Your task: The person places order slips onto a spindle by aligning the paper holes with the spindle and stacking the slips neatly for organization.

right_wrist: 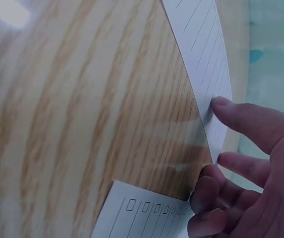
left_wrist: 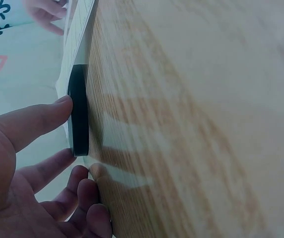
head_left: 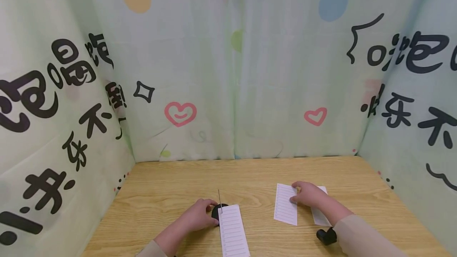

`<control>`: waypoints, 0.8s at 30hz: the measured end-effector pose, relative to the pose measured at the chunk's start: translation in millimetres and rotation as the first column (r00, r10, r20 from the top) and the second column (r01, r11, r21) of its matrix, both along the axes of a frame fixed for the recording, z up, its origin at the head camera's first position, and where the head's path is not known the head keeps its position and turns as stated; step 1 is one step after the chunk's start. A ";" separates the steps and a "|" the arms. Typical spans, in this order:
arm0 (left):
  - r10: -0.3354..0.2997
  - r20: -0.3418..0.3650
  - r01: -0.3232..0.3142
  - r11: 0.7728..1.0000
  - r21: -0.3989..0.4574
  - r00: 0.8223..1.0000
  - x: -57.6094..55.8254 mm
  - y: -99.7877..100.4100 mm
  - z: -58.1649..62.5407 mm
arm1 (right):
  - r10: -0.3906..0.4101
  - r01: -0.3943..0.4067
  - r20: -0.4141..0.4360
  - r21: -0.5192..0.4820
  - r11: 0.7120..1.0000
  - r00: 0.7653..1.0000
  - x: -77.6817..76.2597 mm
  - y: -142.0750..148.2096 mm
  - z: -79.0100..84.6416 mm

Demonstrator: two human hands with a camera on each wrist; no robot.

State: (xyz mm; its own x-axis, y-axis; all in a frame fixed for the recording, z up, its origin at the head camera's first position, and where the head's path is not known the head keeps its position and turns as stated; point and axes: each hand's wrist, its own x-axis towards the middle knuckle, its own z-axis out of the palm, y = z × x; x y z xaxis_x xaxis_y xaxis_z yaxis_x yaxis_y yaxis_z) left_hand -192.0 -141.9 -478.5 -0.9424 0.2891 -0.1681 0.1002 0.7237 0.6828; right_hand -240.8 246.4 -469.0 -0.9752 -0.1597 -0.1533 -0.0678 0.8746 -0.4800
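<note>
My left hand (head_left: pixel 202 215) holds the black round base of a paper spike (head_left: pixel 215 211) on the table. In the left wrist view, the thumb lies on the base (left_wrist: pixel 80 114) and the index finger meets its edge. A thin metal needle rises from it. One lined paper slip (head_left: pixel 233 231) overlaps the base, its top left corner at the needle's foot. To the right, my right hand (head_left: pixel 308 194) pinches the right edge of a second lined slip (head_left: pixel 285 205). The right wrist view has the thumb on that slip's face (right_wrist: pixel 201 54). A third slip (head_left: pixel 321 217) lies partly hidden under the right forearm.
The wooden table (head_left: pixel 178 177) has curtains with printed hearts and characters on three sides, the back curtain (head_left: pixel 200 70) meeting its far edge. A black rounded object (head_left: pixel 326 236) sits by the right sleeve. Check boxes line one edge of the third slip (right_wrist: pixel 142 213).
</note>
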 end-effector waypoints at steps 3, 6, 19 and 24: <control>0.005 0.009 -0.005 1.000 0.001 1.000 -0.6 0.4 -1.3 | -0.004 0.004 0.003 0.038 0.999 1.000 -0.7 -1.2 -2.1; 0.005 0.006 -0.005 1.000 0.001 1.000 -0.8 0.7 -1.3 | -0.003 0.003 0.002 0.076 0.997 1.000 -1.6 -1.7 -4.8; 0.006 -0.008 -0.007 1.000 -0.013 1.000 1.7 0.0 -0.8 | -0.025 0.027 -0.028 0.041 0.999 0.999 1.1 -6.4 -8.3; -0.006 -0.023 0.005 1.000 -0.011 1.000 2.5 -0.1 0.6 | -0.057 0.057 -0.033 -0.016 0.998 0.998 4.3 -8.9 -9.7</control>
State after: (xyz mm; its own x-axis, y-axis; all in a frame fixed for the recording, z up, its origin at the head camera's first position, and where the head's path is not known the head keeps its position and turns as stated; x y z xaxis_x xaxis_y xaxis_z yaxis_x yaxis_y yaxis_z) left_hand -189.5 -141.9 -477.9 -0.9445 0.2926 -0.1494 0.1199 0.7305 0.6723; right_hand -236.5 237.6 -478.7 -0.9873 -0.1059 -0.1188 -0.0343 0.8705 -0.4910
